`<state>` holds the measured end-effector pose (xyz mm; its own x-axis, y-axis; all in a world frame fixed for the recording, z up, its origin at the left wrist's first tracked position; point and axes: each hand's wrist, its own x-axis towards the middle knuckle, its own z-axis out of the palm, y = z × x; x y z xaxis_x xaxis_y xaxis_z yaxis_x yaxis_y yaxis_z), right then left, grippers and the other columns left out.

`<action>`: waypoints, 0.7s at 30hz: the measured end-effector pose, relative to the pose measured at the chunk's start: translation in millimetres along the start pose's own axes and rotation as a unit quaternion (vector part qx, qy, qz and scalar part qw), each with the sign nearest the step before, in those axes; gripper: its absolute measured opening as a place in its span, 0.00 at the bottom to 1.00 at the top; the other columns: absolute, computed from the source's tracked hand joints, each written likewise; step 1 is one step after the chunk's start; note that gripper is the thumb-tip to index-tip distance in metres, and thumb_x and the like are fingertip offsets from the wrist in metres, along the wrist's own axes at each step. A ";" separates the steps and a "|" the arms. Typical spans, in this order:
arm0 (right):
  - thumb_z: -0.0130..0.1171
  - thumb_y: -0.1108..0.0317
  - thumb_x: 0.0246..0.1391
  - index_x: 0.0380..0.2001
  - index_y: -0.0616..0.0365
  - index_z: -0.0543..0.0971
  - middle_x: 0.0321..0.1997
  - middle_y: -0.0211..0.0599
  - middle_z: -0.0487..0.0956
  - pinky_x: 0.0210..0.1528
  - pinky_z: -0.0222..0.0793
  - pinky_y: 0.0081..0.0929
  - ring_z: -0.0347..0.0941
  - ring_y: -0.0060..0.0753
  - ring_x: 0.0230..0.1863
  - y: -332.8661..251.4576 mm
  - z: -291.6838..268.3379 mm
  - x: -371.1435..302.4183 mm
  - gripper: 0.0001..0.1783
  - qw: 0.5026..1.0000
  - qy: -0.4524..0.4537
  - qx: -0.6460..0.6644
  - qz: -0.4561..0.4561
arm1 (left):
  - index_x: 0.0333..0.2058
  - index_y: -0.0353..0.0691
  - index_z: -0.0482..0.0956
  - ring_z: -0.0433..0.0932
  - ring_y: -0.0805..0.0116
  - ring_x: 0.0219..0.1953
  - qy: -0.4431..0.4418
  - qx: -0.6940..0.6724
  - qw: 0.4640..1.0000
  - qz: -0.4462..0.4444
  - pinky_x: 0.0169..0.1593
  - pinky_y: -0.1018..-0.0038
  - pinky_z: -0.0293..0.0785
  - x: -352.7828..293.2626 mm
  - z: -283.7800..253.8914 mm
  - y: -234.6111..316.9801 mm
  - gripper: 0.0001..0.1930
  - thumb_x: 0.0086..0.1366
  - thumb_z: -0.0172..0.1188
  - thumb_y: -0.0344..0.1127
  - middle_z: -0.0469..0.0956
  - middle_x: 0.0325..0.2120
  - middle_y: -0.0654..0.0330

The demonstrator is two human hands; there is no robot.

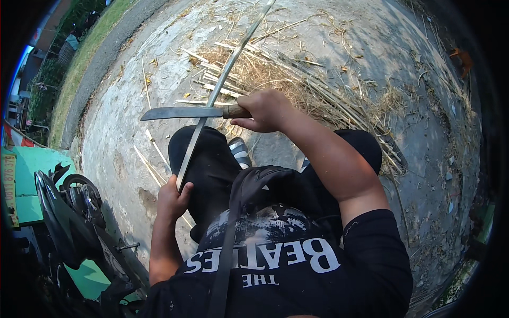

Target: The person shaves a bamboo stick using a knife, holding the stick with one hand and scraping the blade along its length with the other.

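My left hand (172,200) is closed round the near end of a long, narrow bamboo strip (221,77). The strip slants up and away past my left knee to the top of the view. My right hand (263,110) grips the wooden handle of a large knife (183,113), whose broad blade points left. The blade lies across the strip, just beyond my knee; whether it cuts into it I cannot tell. On the ground ahead lies a heap of split bamboo strips (323,93), with pale shavings (265,74) among them.
A dark motorbike (74,212) stands at the left beside a green panel (45,167). Loose thin strips (150,165) lie left of my left knee. A sandalled foot (239,152) rests between my knees. Grass (87,63) borders the concrete ground at the far left.
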<state>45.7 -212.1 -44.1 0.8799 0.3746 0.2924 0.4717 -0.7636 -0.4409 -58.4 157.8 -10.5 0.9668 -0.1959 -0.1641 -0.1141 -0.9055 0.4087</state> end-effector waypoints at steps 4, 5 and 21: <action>0.62 0.35 0.57 0.36 0.47 0.81 0.33 0.40 0.85 0.45 0.78 0.46 0.83 0.49 0.40 21.3 -11.1 -2.2 0.26 0.995 -0.050 0.026 0.078 | 0.35 0.32 0.75 0.80 0.32 0.35 0.005 0.056 0.998 0.007 0.36 0.49 0.75 5.2 2.2 6.9 0.33 0.66 0.60 0.65 0.79 0.25 0.38; 0.62 0.35 0.57 0.36 0.47 0.81 0.33 0.40 0.85 0.45 0.78 0.46 0.83 0.49 0.40 24.8 -8.8 -2.3 0.26 0.996 -0.049 0.024 0.075 | 0.35 0.32 0.75 0.80 0.32 0.35 0.008 0.055 0.998 0.007 0.36 0.49 0.75 8.1 2.1 10.6 0.33 0.66 0.60 0.65 0.79 0.25 0.38; 0.61 0.34 0.58 0.33 0.55 0.80 0.29 0.47 0.83 0.37 0.76 0.48 0.82 0.56 0.34 52.1 -9.0 -0.6 0.30 0.977 0.069 0.043 0.195 | 0.36 0.33 0.75 0.80 0.32 0.33 0.013 0.055 0.998 0.014 0.36 0.48 0.75 9.4 1.9 7.0 0.34 0.66 0.59 0.68 0.79 0.24 0.39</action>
<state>69.2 -256.9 -59.6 0.9803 -0.0164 0.1969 0.1094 -0.7846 -0.6103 -50.5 148.9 -10.9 0.9684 -0.2128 -0.1297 -0.1639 -0.9360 0.3115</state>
